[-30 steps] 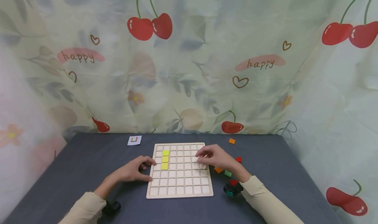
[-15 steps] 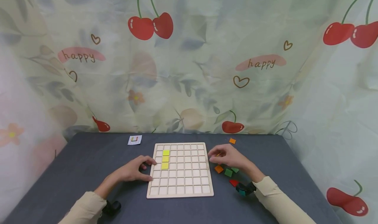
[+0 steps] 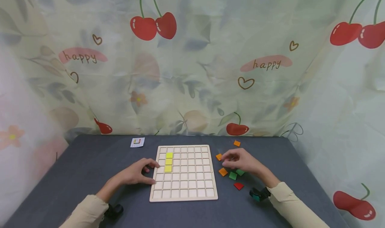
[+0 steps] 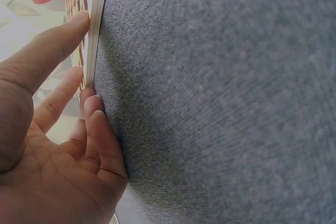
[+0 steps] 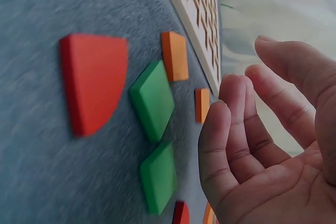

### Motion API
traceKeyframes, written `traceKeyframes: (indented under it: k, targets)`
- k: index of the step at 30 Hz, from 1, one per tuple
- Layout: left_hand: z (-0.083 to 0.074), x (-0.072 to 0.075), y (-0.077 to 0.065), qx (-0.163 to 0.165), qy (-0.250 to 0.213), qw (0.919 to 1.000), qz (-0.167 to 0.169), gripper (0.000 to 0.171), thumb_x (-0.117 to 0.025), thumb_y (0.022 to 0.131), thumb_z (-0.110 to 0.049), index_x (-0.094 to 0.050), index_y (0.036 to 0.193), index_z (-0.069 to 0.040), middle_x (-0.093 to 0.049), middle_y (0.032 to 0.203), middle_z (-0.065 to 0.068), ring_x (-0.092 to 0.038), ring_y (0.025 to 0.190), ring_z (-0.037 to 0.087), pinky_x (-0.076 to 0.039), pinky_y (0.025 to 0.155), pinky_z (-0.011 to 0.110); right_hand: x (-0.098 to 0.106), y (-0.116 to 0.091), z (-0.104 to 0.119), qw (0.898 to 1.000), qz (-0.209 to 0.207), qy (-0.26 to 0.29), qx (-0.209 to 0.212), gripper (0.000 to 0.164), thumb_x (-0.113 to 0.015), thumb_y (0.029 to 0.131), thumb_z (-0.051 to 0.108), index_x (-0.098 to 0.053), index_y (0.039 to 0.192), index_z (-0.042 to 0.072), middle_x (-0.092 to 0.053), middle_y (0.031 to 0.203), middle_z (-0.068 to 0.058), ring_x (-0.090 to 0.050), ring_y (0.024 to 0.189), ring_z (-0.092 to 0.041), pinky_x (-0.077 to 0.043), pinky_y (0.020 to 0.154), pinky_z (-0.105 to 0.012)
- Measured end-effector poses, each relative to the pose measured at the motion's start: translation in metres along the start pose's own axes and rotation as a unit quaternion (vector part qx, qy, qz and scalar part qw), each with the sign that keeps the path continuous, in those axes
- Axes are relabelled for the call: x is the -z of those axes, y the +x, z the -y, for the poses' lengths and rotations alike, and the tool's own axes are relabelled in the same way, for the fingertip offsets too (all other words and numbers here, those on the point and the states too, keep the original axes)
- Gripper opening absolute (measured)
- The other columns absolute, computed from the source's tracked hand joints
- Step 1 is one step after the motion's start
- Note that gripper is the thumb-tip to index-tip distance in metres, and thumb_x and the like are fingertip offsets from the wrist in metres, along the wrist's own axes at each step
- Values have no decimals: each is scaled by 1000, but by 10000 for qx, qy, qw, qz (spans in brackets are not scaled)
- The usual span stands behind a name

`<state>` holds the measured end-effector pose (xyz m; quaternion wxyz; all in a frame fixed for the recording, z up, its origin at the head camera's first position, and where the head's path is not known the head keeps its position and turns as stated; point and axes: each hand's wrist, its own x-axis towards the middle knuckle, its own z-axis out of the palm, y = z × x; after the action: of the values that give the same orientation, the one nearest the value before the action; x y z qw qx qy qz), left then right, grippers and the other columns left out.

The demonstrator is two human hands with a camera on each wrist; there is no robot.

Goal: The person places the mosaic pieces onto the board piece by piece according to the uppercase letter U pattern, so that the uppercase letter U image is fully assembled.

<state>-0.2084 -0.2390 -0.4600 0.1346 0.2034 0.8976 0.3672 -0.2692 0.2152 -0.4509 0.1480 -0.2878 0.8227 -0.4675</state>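
A pale wooden grid board lies on the dark table, with yellow square tiles in one column near its left side. My left hand rests at the board's left edge, its thumb and forefinger touching the rim and the other fingers loosely bent. To the right of the board, my right hand hovers above loose tiles. Its fingers are relaxed and apart from the thumb, with nothing between them in the right wrist view. Near its fingertips lies an orange tile. Green tiles and a red rounded tile lie close by.
Another orange tile lies beside the board's right edge, and one more orange piece is farther back. A small printed card lies at the back left. Behind the table hangs a patterned curtain.
My right hand has moved right, from over the board's right edge to above the loose tiles. An orange tile near its fingers has come into plain view. My left hand has stayed put.
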Motion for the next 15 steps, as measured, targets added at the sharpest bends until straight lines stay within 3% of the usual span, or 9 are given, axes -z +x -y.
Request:
traceKeyframes:
  k: [11,15]
  targets:
    - [1,0,0,31,-49,10000,10,51,-87,84,-24,-63,128,-10,-55,119,9,-53,99,26,-44,87,47,14,-31,-9,9999,97,-81,-6,24,-73,96,12,-70,115,-3,-69,98,-11,-64,79,-29,-54,69,-35]
    - [1,0,0,48,-27,10000,-12,52,-87,84,-24,-64,127,-10,-55,120,9,-53,100,26,-44,88,48,18,-39,-11,9998,73,-55,-150,23,-73,96,13,-71,114,-2,-69,97,-9,-62,77,-21,-53,68,-32]
